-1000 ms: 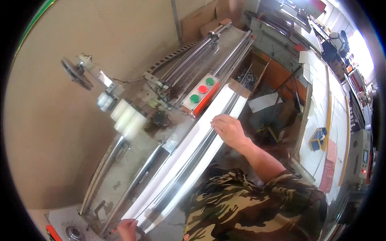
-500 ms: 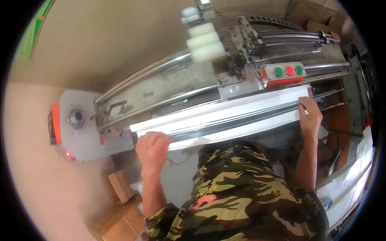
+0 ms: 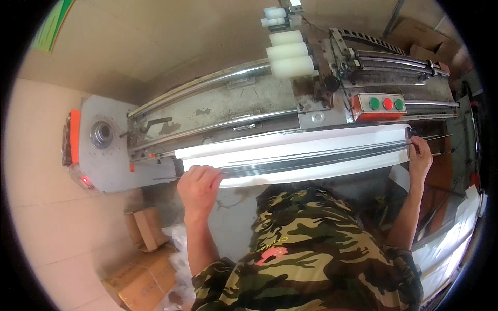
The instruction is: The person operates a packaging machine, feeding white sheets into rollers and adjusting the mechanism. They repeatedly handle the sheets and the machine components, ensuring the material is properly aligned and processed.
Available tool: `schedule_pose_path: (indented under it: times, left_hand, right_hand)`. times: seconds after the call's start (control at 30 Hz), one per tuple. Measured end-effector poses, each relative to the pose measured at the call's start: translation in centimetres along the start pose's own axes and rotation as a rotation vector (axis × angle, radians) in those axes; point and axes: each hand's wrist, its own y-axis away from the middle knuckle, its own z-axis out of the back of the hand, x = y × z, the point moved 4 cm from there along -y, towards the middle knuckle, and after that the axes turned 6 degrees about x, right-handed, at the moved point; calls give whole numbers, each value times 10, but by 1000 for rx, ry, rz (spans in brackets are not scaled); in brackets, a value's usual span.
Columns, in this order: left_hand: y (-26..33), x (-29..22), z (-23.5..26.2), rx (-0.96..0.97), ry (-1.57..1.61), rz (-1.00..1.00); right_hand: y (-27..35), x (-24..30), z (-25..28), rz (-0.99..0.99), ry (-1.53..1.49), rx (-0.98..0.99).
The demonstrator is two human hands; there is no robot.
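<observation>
A long white strip of sheet material point(image 3: 290, 155) with thin dark rods along it lies across the front of a long grey metal machine point(image 3: 228, 111). My left hand point(image 3: 199, 184) grips the strip's lower left edge, fingers curled over it. At the strip's right end my right hand point(image 3: 420, 155) pinches the edge beside the thin rods that stick out there. My camouflage shirt point(image 3: 311, 254) fills the lower middle of the view.
The machine carries a control box with two green buttons and one red button point(image 3: 385, 105), white rollers point(image 3: 290, 52) on top, and chrome rails point(image 3: 207, 85). Brown cardboard boxes point(image 3: 142, 228) lie on the floor at lower left. A white surface point(image 3: 451, 249) runs along the right.
The view has swung from the machine's right side to face it squarely. My left hand slid slightly along the strip's lower edge; my right hand stays at the strip's right end.
</observation>
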Motion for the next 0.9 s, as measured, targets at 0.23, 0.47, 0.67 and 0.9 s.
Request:
schedule_pose_path:
  times: [0.23, 0.47, 0.67, 0.9]
  left_hand:
    - [9, 5, -24, 73, 77, 61]
    - [68, 47, -172, 525, 222, 190]
    - [28, 24, -182, 594, 99, 135]
    - [-7, 2, -230, 641, -24, -202]
  right_hand:
    - [-3, -27, -14, -63, 26, 41]
    - [38, -44, -110, -23, 322, 601]
    - [62, -4, -138, 0, 153, 772]
    - [61, 68, -181, 297, 88, 755]
